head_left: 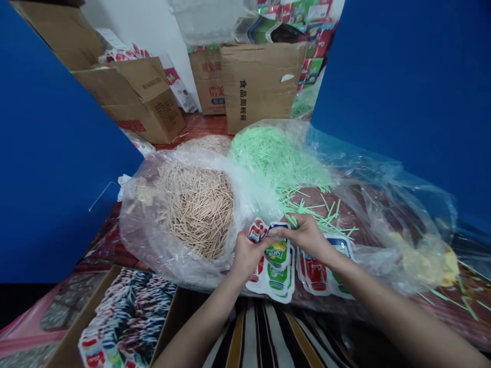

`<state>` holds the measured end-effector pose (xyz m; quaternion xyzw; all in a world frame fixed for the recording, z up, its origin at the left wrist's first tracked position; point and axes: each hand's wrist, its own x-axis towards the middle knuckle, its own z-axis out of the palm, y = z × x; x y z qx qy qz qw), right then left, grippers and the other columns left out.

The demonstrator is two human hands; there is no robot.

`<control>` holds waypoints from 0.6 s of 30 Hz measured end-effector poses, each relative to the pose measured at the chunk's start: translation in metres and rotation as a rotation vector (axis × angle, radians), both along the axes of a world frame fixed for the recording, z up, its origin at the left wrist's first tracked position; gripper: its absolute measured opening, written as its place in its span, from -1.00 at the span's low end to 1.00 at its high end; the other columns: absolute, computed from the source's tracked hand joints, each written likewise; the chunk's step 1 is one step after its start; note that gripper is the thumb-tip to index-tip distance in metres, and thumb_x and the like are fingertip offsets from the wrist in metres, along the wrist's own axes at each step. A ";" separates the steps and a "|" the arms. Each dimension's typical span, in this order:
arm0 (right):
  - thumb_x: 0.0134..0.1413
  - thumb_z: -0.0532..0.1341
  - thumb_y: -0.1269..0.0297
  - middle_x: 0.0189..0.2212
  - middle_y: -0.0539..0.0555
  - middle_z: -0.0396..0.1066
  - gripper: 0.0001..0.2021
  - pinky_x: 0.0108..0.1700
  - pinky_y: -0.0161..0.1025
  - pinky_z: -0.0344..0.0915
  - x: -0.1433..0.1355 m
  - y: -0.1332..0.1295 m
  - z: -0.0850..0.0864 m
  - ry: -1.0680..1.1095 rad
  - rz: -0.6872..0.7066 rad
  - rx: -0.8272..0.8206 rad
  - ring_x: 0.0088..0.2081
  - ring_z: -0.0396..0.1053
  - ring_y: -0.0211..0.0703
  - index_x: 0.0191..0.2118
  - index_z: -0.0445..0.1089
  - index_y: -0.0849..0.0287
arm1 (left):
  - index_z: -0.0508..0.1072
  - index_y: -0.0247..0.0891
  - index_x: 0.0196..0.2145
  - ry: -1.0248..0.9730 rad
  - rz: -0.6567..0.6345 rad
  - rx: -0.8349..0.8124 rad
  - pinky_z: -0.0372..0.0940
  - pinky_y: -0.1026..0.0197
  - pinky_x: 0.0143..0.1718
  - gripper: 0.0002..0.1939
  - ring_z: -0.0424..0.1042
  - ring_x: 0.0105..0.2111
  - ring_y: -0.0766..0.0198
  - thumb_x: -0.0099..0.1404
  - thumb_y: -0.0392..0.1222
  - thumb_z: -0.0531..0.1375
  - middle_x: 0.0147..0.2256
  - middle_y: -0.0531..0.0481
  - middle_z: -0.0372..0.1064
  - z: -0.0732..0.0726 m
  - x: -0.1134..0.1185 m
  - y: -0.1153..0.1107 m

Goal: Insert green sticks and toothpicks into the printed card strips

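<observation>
My left hand (248, 254) is closed on a small printed packet (276, 250) with a red cola can and a green Sprite can on it. My right hand (309, 236) meets it at the top edge, the thumb pressed against the packet. A few short green sticks (292, 221) poke out from the curled fingers of that hand. Beneath the hands lies a stack of like packets (282, 289). More packets (316, 276) rest under my right wrist. The packet's top edge is partly hidden by my fingers.
Beige sticks (205, 209) fill an open clear bag on the left; green sticks (272, 153) fill another behind my hands, some spilling out. A carton of packed packets (126, 306) stands low at left. Cardboard boxes (264, 84) line the back, between blue panels (406, 76).
</observation>
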<state>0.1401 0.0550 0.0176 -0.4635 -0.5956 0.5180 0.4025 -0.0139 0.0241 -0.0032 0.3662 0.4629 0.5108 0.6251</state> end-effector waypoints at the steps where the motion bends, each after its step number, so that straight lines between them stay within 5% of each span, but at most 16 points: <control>1: -0.18 0.37 0.08 -0.61 -0.04 0.35 -0.70 -0.51 -0.34 0.19 0.000 0.000 -0.001 -0.002 -0.003 0.004 -0.56 0.25 -0.29 -0.55 0.36 0.22 | 0.51 -0.35 -0.46 -0.012 -0.002 0.006 0.35 0.23 -0.37 -0.74 0.46 -0.46 0.20 -0.10 -0.17 0.41 -0.48 -0.01 0.50 0.000 0.000 0.000; 5: -0.21 0.38 0.09 -0.63 -0.08 0.26 -0.69 -0.53 -0.36 0.11 0.000 0.000 0.000 0.003 0.022 -0.006 -0.59 0.15 -0.35 -0.54 0.34 0.21 | 0.52 -0.36 -0.41 -0.096 0.017 -0.021 0.36 0.20 -0.36 -0.72 0.46 -0.48 0.20 -0.09 -0.18 0.41 -0.48 -0.02 0.50 -0.005 -0.001 0.000; 9: -0.05 0.27 0.01 -0.68 -0.17 -0.02 -0.66 -0.62 -0.40 -0.03 0.003 0.005 0.010 0.274 -0.068 -0.242 -0.66 -0.10 -0.41 -0.50 0.19 0.14 | 0.52 -0.37 -0.41 -0.104 0.036 -0.077 0.38 0.18 -0.34 -0.70 0.48 -0.47 0.19 -0.14 -0.21 0.43 -0.46 -0.03 0.52 -0.011 -0.003 0.001; 13: 0.05 0.13 0.02 -0.63 -0.12 0.03 -0.71 -0.59 -0.37 0.09 0.025 0.029 0.010 0.426 -0.226 -0.310 -0.65 -0.02 -0.37 -0.46 0.10 0.11 | 0.51 -0.36 -0.46 -0.043 0.017 -0.110 0.39 0.20 -0.39 -0.73 0.48 -0.49 0.20 -0.13 -0.20 0.43 -0.50 -0.02 0.52 -0.012 -0.005 -0.002; 15: 0.13 0.04 -0.01 -0.59 -0.05 0.13 -0.70 -0.51 -0.33 0.19 0.045 0.046 0.003 0.231 -0.314 -0.127 -0.58 0.13 -0.30 -0.44 0.13 0.11 | 0.52 -0.36 -0.45 -0.035 0.008 -0.130 0.40 0.20 -0.39 -0.74 0.48 -0.49 0.20 -0.11 -0.19 0.43 -0.49 -0.03 0.53 -0.013 -0.005 -0.004; 18: 0.22 -0.12 -0.06 -0.53 0.06 0.31 -0.58 -0.40 -0.30 0.27 0.076 0.069 -0.014 -0.463 -0.300 -0.016 -0.48 0.30 -0.21 -0.34 0.26 0.16 | 0.53 -0.37 -0.45 -0.039 0.012 -0.153 0.40 0.20 -0.38 -0.72 0.49 -0.49 0.19 -0.13 -0.19 0.43 -0.48 -0.04 0.53 -0.015 -0.005 -0.005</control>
